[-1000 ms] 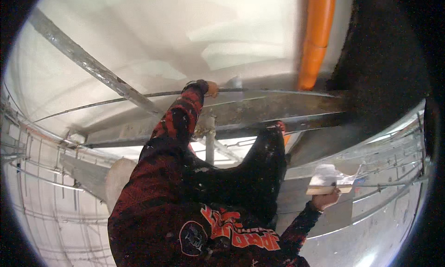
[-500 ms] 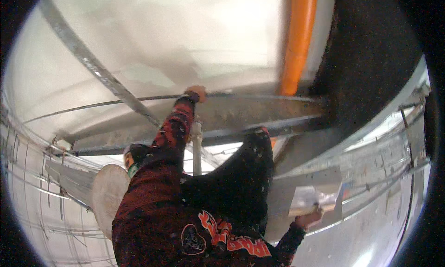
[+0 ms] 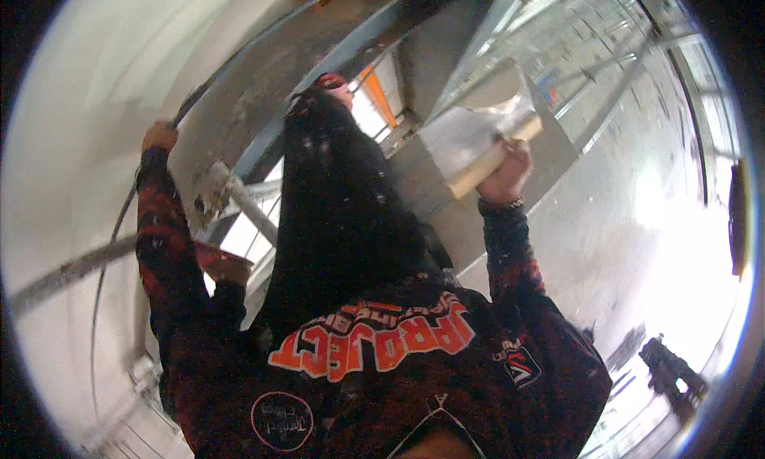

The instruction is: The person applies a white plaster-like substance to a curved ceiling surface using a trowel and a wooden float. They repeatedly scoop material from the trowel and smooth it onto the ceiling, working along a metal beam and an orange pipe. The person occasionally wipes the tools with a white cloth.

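Grip of right hand [image 3: 507, 174] on wooden edge [image 3: 468, 179] of pale plate [image 3: 464, 134], seemingly leaving the rest beyond uncovered; clasp of left hand [image 3: 159, 135] around dark bar [image 3: 194, 100], likely for balance

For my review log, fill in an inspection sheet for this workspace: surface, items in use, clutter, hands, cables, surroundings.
Surface: large off-white curved wall on the left, detail blurred.
Items in use: pale flat rectangular tool with a yellowish straight bar, against a grey flat panel in view.
Clutter: dark bulky object at lower right, too blurred to identify.
Hands: right hand grips the tool by its bar; left hand is at a long thin dark line, finger closure unclear.
Cables: that line may be a cable or a rod; cannot tell.
Surroundings: grey metal tube by the left forearm; narrow orange strip beyond the raised knee.
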`<move>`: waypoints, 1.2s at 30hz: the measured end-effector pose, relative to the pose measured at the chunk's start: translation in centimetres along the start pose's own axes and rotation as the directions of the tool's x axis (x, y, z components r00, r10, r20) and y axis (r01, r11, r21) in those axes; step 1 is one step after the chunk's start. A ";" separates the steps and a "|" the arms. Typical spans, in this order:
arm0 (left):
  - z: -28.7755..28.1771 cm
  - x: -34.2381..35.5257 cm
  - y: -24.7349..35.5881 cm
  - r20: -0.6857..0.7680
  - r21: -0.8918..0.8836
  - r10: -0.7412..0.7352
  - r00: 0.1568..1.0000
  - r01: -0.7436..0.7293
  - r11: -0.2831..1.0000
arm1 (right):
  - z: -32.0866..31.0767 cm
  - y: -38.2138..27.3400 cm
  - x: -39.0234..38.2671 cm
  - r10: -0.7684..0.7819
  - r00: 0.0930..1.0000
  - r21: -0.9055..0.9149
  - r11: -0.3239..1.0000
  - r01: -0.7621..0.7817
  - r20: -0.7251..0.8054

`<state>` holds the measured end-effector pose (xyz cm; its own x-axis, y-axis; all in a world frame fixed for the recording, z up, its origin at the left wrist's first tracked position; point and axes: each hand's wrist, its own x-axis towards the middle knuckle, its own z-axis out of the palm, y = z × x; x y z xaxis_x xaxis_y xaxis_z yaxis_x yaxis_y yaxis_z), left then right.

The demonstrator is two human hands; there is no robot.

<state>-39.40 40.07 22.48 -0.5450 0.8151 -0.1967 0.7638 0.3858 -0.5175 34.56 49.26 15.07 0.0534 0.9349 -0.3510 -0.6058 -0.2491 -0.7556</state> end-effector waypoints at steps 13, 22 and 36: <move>-8.2 -7.9 9.0 -0.090 -0.223 -0.128 0.988 0.105 0.969 | 1.4 -2.1 -1.6 0.061 0.997 -0.016 0.998 -0.060 0.046; -0.8 -0.4 4.3 0.224 -0.299 0.267 0.937 -0.194 0.934 | 4.2 -1.8 -1.7 0.106 0.994 0.072 0.992 -0.106 0.011; 1.8 -3.4 4.7 0.457 -0.723 0.689 0.563 -0.217 0.656 | 25.5 8.5 4.2 0.048 0.982 -0.235 0.972 -0.003 0.184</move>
<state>-34.55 38.37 19.20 0.0613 0.5273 -0.8474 0.8695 0.3887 0.3048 9.40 57.57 21.28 -0.1226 0.9525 -0.2789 -0.4026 -0.3046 -0.8632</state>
